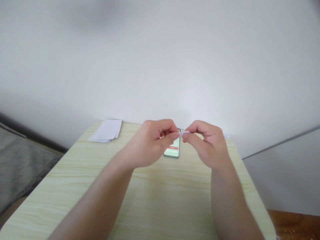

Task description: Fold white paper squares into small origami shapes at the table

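Note:
Between my two hands is a small, narrow strip of folded white paper [184, 133], held above the table. My left hand [160, 138] pinches its left end between thumb and fingertips. At the other end, the thumb and index finger of my right hand [206, 141] are closed on it. Most of the paper's left part is covered by my left fingers. Behind and below the hands lies a phone [172, 152] with its screen lit, its upper part partly hidden by my left hand.
Several white paper sheets [106, 130] lie stacked at the table's back left corner. A scrap of paper [226, 136] peeks out behind my right hand. The light wood table [160, 196] meets a white wall [160, 66]. Grey fabric [22, 163] is at the left.

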